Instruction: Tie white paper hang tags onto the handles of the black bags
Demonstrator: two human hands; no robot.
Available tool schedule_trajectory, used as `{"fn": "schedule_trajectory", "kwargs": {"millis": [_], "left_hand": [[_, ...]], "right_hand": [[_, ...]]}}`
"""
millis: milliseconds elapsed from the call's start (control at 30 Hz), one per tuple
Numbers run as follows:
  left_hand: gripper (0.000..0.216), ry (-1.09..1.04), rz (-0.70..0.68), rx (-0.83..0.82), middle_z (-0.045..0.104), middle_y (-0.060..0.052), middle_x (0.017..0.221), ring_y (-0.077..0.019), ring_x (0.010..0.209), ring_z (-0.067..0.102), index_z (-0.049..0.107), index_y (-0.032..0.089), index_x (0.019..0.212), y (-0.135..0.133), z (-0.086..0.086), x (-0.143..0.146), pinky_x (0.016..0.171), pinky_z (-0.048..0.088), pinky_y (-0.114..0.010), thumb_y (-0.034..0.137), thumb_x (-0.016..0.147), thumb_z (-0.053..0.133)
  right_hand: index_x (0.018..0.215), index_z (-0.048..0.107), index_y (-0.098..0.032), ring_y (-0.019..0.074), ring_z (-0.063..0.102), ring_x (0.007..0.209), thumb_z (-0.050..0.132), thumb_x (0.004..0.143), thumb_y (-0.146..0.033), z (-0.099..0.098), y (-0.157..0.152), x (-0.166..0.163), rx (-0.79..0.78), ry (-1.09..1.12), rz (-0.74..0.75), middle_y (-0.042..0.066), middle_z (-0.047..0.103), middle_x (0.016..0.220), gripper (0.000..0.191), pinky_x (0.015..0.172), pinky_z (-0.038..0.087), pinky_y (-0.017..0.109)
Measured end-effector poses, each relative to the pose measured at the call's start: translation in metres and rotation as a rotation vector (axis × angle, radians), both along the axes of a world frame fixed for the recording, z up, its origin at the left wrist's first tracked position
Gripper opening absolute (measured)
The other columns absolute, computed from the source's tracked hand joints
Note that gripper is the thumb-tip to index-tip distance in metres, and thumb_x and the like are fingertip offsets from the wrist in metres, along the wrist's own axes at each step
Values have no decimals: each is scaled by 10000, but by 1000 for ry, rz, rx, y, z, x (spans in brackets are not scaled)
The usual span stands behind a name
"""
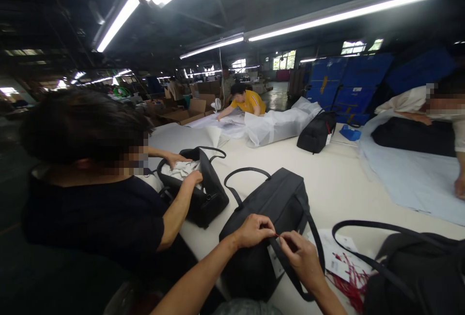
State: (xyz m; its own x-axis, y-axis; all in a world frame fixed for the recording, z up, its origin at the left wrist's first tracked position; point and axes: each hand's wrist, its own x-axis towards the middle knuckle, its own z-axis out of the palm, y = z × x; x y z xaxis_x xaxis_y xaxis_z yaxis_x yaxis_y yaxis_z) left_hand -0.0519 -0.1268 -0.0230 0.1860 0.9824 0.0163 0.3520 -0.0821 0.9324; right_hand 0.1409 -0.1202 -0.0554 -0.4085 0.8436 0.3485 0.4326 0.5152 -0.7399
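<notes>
A black handbag (254, 208) with two long handles lies on the pale table before me. My left hand (256, 230) pinches a thin red string (277, 235) over the bag's near handle. From the other side my right hand (300, 257) pinches the same string, its fingertips close to the left ones. A white tag (275, 261) hangs beside the handle strap, partly hidden behind it. Right of my right hand lie white tags (337, 252) and a tangle of red strings (350, 276).
Another black bag (417, 271) stands at the right front. On my left a co-worker (101, 199) has both hands in an open black bag (214, 184) with white paper. Farther back are a black bag (316, 131), wrapping sheets (279, 124), blue boxes (358, 85) and other people.
</notes>
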Motion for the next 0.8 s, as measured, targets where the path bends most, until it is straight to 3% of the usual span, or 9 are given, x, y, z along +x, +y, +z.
{"fn": "schedule_trajectory", "kwargs": {"millis": [333, 500, 600, 800], "left_hand": [[140, 138, -59, 74, 651, -13, 718, -147, 696, 557, 680, 153, 753, 3, 1, -4, 664, 408, -236, 232, 782, 568], [183, 146, -97, 115, 653, -19, 739, -157, 729, 581, 654, 162, 736, 5, 2, -5, 701, 423, -248, 270, 832, 541], [171, 169, -117, 114, 655, -19, 728, -159, 720, 586, 649, 167, 712, 5, 3, -4, 694, 423, -251, 253, 822, 551], [144, 206, -127, 122, 669, -22, 726, -159, 712, 595, 656, 165, 700, 4, 2, -1, 684, 417, -251, 217, 800, 565]], "right_hand": [[737, 566, -197, 142, 540, 650, 475, 910, -314, 6, -2, -18, -128, 13, 44, 2, 592, 700, 228, 615, 364, 254], [704, 565, -180, 110, 513, 615, 465, 906, -272, 10, 4, -13, -154, -152, 109, -9, 600, 668, 244, 576, 298, 237], [703, 571, -178, 105, 524, 621, 448, 917, -273, 15, 4, -5, -78, -270, 138, -1, 621, 685, 265, 574, 279, 242], [770, 586, -187, 108, 557, 641, 440, 927, -267, 25, 4, 11, 219, -467, 194, 15, 650, 767, 229, 574, 248, 274]]}}
